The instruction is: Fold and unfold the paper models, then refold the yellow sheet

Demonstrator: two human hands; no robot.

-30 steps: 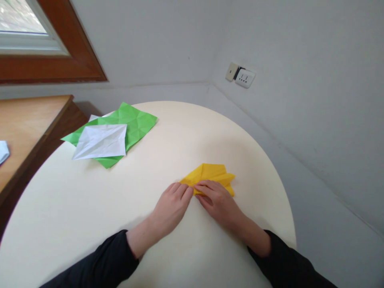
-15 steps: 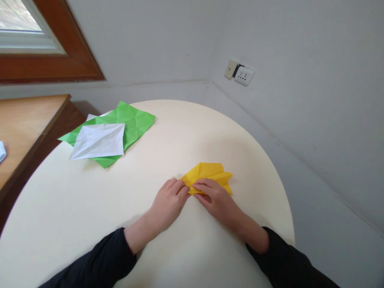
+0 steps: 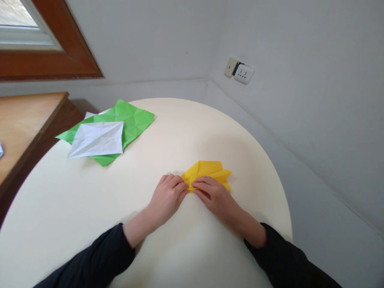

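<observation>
A piece of folded yellow paper (image 3: pixel 207 169) lies on the white round table, its right end fanning out in creased points. My left hand (image 3: pixel 168 197) pinches its left near edge between thumb and fingers. Close beside it, my right hand (image 3: pixel 216 197) pinches the same near edge, with its fingertips almost meeting those of the left. The fingers cover part of the lower edge, so the fold beneath them is hidden.
At the table's (image 3: pixel 168 256) far left lies a creased green sheet (image 3: pixel 136 120) with a white sheet (image 3: pixel 99 138) on top. A wooden desk (image 3: pixel 27 116) stands to the left. Walls meet behind, with a socket (image 3: pixel 244 74) on the right one.
The view has shifted very slightly. Both hands stay on the yellow paper's near edge, with only a small movement of the left fingers.
</observation>
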